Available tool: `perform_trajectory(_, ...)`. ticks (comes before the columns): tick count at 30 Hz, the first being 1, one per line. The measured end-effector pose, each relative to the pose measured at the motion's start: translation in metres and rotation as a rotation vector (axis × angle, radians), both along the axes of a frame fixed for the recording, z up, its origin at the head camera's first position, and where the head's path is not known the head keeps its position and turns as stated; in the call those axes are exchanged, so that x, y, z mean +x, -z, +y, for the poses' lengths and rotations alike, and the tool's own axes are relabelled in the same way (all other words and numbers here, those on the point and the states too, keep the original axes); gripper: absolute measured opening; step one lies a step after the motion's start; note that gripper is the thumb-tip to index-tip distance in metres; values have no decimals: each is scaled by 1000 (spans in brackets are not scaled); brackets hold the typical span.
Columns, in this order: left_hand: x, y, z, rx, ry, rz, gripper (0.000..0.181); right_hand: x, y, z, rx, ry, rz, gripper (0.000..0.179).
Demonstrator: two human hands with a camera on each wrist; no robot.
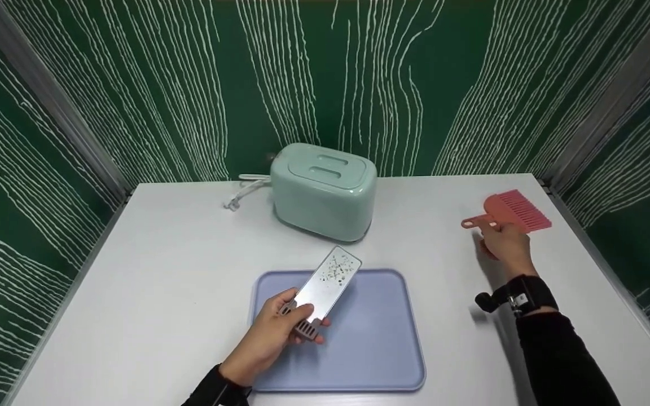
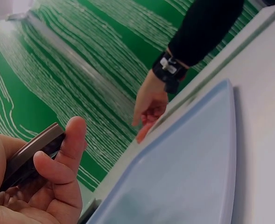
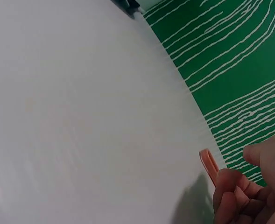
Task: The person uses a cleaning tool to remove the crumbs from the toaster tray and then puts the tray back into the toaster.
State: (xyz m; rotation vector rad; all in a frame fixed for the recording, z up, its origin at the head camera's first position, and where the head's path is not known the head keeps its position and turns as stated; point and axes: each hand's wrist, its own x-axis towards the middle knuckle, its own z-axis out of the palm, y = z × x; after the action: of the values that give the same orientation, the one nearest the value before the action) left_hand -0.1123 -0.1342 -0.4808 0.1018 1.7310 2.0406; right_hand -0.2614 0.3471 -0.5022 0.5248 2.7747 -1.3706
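Note:
My left hand (image 1: 271,327) grips a metal crumb tray (image 1: 330,276) by its slotted dark end, thumb on top and fingers beneath. Crumbs lie scattered over the tray's far half, which tilts up over a lavender serving tray (image 1: 370,361). In the left wrist view the crumb tray (image 2: 32,151) shows edge-on between thumb and fingers. On the right, my right hand (image 1: 506,245) holds an orange-red brush (image 1: 508,211) by its looped handle, with the pink bristles pointing to the right. The right wrist view shows only the handle's loop (image 3: 209,163); curled fingers hide the rest.
A mint-green toaster (image 1: 325,194) stands at the back of the white table (image 1: 161,293), just beyond the serving tray. Its pale cord (image 1: 249,189) lies bundled to the left. Green walls with white streaks (image 1: 359,84) enclose the table's back and sides.

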Motion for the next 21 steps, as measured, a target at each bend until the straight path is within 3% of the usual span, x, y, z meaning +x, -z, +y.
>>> perform_trajectory(8, -1, 3, 0, 1, 10, -9, 45, -11, 5, 9, 75, 37, -50, 62)
perform_trajectory(16, -1, 5, 0, -2, 17, -6, 46, -23, 7, 7, 115, 82, -159, 65)
perform_trajectory(21, -1, 5, -1, -7, 18, -8, 47, -27, 8, 7, 148, 54, -182, 64)
